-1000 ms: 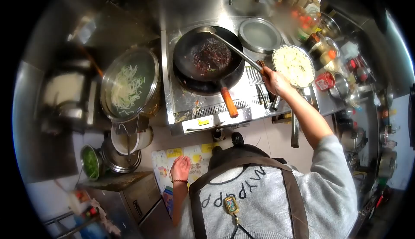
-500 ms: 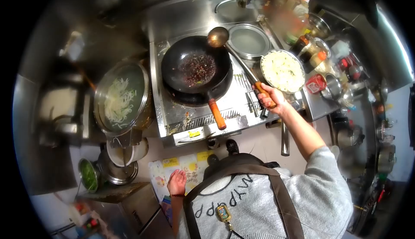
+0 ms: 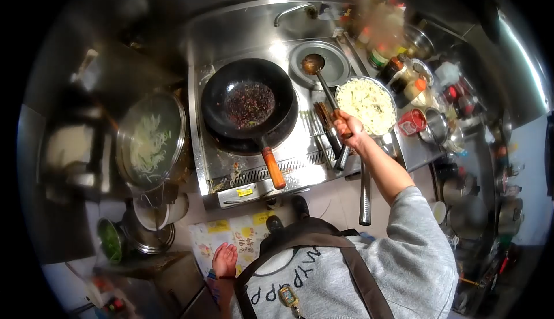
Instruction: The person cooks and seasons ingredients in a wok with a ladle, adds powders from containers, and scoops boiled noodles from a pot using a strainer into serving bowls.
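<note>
My right hand (image 3: 348, 126) is wrapped round the wooden handle of a ladle (image 3: 313, 63). The ladle's bowl hangs over a round metal pot (image 3: 295, 72) at the back of the stove. Left of it sits a black wok (image 3: 216, 97) with a wooden handle, and dark reddish bits (image 3: 250, 104) lie in its bottom. A bowl of chopped pale vegetable (image 3: 366, 105) stands just beyond my right hand. Low at my side, my left hand (image 3: 224, 259) holds nothing, its fingers loosely stretched out.
On the left, a large pot (image 3: 183, 131) contains pale strips in liquid. A bowl of greens (image 3: 111, 241) is below it. Bottles (image 3: 395, 70), a red can (image 3: 411, 122) and metal bowls crowd the right counter. A metal handle (image 3: 365, 198) juts past the stove's front edge.
The ladle's bowl has moved right, from beside the wok's rim to over the round pot, still in my right hand. My left hand stays low at my side. The whole view has shifted slightly.
</note>
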Action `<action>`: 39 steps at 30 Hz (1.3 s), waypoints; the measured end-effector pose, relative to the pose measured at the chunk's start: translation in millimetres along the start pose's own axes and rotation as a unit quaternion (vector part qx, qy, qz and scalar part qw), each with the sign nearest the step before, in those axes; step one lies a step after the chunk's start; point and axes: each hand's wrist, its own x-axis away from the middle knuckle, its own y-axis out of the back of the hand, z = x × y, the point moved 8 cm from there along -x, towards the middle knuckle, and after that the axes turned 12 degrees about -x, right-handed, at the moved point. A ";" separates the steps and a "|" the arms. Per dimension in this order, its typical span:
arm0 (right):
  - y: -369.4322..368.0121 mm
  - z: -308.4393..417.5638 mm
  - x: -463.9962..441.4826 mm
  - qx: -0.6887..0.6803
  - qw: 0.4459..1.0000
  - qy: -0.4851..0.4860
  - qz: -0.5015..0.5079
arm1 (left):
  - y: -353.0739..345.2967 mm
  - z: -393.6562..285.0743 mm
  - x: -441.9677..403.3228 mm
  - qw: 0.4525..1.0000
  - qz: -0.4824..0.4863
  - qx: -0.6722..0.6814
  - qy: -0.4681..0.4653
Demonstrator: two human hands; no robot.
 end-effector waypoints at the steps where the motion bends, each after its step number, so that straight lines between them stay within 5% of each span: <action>1: -9.8 -3.2 9.8 -0.084 0.994 -0.059 0.036 | 3.0 3.9 0.0 1.000 -0.006 -0.005 0.004; 8: -66.6 -6.9 130.4 -0.082 0.989 -0.098 0.081 | -10.4 32.5 -18.4 0.999 0.014 0.021 0.028; 13: -73.9 -37.0 176.1 0.041 0.993 -0.090 0.059 | -45.7 13.0 -31.6 0.999 0.043 0.009 0.016; 15: -62.3 -43.6 176.2 0.194 0.981 -0.025 0.000 | -52.7 -1.4 -29.6 0.998 0.060 0.006 -0.006; 18: -60.9 -50.4 181.4 0.413 0.907 0.076 -0.040 | -49.6 -14.7 -24.9 0.998 0.056 0.000 -0.028; 20: -63.5 -41.4 181.3 0.568 0.810 0.145 -0.017 | -41.2 -16.9 -20.7 0.999 0.031 0.006 -0.035; 21: -62.5 -24.7 173.0 0.731 0.609 0.306 0.014 | -31.1 -12.1 -23.5 1.000 0.009 0.011 -0.023; 22: -57.0 -15.7 166.8 0.745 0.519 0.416 0.048 | -24.6 -8.7 -23.9 1.000 0.004 0.017 -0.024; 24: -44.2 -0.7 144.8 0.717 0.619 0.318 -0.049 | -15.5 -1.7 -22.5 0.999 -0.002 0.029 -0.026; 26: -41.7 12.2 116.5 0.665 0.668 0.329 -0.056 | -9.5 8.6 -21.7 0.999 0.005 0.034 -0.020; 27: -40.5 10.1 106.4 0.597 0.739 0.294 -0.105 | -6.4 13.2 -20.7 0.999 0.007 0.035 -0.017; 30: -19.7 25.1 51.2 0.554 0.786 0.256 -0.102 | -1.6 23.9 -11.5 1.000 0.013 0.021 0.006; 34: -4.8 13.5 31.9 0.207 0.966 0.131 -0.086 | 5.2 30.3 3.3 0.999 -0.019 -0.009 0.024; 37: -22.8 3.3 64.7 0.020 0.999 0.050 -0.003 | 20.8 41.1 -2.2 0.998 -0.031 0.040 0.030; 39: -31.5 3.0 99.6 0.046 0.997 0.053 0.024 | 20.3 42.1 -8.4 0.999 -0.026 0.042 0.024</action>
